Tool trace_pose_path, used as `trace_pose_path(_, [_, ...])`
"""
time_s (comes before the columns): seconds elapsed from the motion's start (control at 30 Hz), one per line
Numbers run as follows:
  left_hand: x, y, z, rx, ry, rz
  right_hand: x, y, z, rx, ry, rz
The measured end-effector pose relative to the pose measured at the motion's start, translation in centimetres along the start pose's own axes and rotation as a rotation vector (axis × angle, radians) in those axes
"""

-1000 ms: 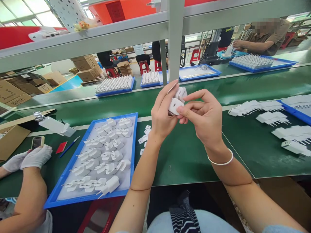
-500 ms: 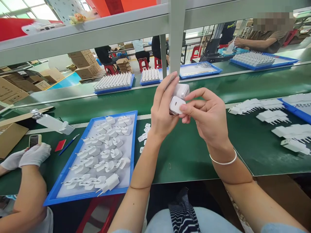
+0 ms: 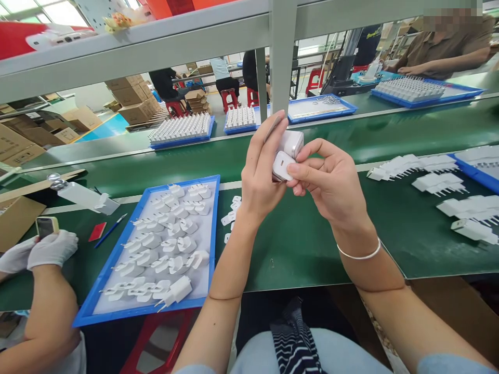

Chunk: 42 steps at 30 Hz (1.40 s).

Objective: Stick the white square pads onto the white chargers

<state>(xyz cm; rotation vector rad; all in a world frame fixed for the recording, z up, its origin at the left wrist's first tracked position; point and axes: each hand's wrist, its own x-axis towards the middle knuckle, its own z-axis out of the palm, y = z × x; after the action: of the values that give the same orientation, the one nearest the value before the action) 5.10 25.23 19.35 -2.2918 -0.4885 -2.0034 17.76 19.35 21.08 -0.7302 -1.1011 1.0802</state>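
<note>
In front of me, over the green work surface (image 3: 296,249), my left hand (image 3: 260,182) is closed around a white charger housing (image 3: 293,141). A thin grey strip (image 3: 272,129) shows between its fingers. My right hand (image 3: 331,182) pinches a small white cover with a port slot (image 3: 281,165) between thumb and fingers, right against the housing's near end. My fingers hide part of both pieces, and I cannot tell whether the cover is seated. Similar small white covers (image 3: 231,214) lie beyond my left forearm.
To the left stands a blue-rimmed tray (image 3: 213,244) of white plug chargers. Rows of chargers (image 3: 463,208) lie at right beside another blue tray (image 3: 473,174). A co-worker's gloved hands (image 3: 52,249) hold a phone (image 3: 47,227) at far left. A metal post (image 3: 284,62) rises ahead.
The slotted cover has tilted slightly in my fingers, while both my hands stay nearly in place. Across the bench, a person has shifted to the right, and the co-worker's phone has moved slightly left.
</note>
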Motion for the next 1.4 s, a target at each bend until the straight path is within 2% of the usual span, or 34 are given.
trace_pose_path(0.2, [-0.1, -0.1, 0.1, 0.033, -0.006, 0.061, 0.0, 0.1, -0.2, -0.049, 0.001, -0.051])
trace_pose_path(0.37, [-0.1, 0.1, 0.1, 0.011, -0.07, 0.035, 0.0, 0.1, -0.3, -0.104, 0.002, -0.083])
trace_pose_path(0.57, [0.1, 0.4, 0.0, 0.015, -0.051, 0.051, -0.2, 0.1, -0.2, -0.129, -0.002, -0.098])
trace_pose_path(0.7, [-0.2, 0.4, 0.0, -0.079, -0.083, -0.042, -0.2, 0.2, -0.2, -0.119, -0.004, -0.097])
trace_pose_path(0.87, [-0.2, 0.5, 0.0, -0.03, -0.045, -0.097, -0.2, 0.4, 0.2, -0.148, 0.0, -0.097])
trace_pose_path(1.0, [-0.1, 0.0, 0.2, -0.098, -0.045, -0.173, -0.1, 0.8, 0.8, -0.118, 0.025, -0.152])
trace_pose_path(1.17, [-0.3, -0.9, 0.8, -0.191, -0.048, -0.275, -0.2, 0.8, 0.7, -0.024, -0.072, -0.159])
trace_pose_path(1.27, [-0.4, -1.0, 1.0, -0.203, -0.096, -0.245, -0.5, 0.7, 0.7, 0.027, -0.086, -0.181])
trace_pose_path(1.4, [0.1, -0.5, 0.6, -0.123, -0.027, -0.096, -0.8, 1.0, 1.0, 0.055, -0.073, -0.202])
